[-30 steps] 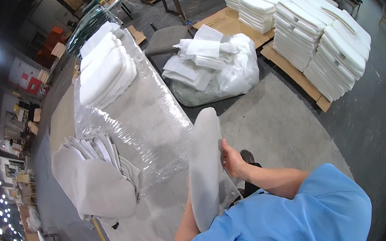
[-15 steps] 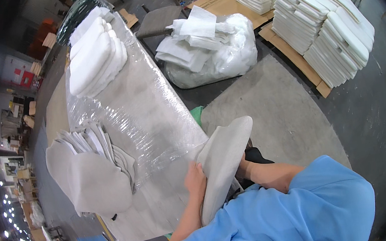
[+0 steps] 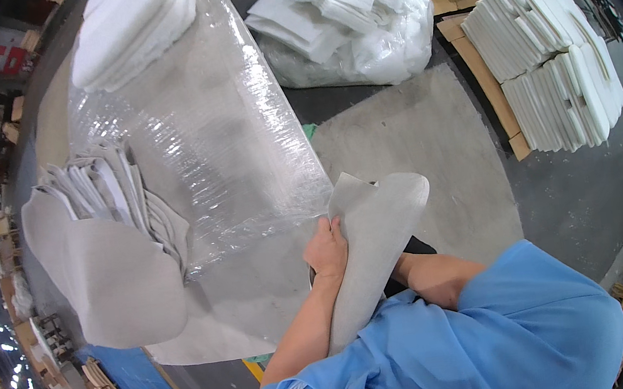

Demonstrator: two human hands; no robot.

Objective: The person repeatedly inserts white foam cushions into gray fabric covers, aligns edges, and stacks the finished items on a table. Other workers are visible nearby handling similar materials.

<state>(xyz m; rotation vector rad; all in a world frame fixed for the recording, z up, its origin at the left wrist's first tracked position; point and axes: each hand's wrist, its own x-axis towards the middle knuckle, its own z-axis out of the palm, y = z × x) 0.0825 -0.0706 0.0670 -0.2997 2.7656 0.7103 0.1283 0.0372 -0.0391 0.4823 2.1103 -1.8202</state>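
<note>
A light grey fabric cover (image 3: 378, 233), curved at its far end, stands up on its edge close in front of my body. My left hand (image 3: 326, 249) is closed on its left edge, thumb and fingers pinching the cloth. On the other side my right hand (image 3: 406, 267) goes in behind the cover; only the wrist and the base of the hand show, and its fingers are hidden. To the left, on the table, lies a pile of similar grey covers (image 3: 127, 275), folded and overlapping.
The table (image 3: 217, 120) is wrapped in shiny clear film. White padding sheets (image 3: 132, 34) are stacked at its far end. Beyond it sits a clear plastic bag (image 3: 387, 49) with white sheets on top. Stacks of white foam pads (image 3: 568, 97) stand on cardboard (image 3: 489, 87) at the right.
My view has shifted nearer and lower over the table. The cover has tipped a little to the right, and my left hand still grips its edge.
</note>
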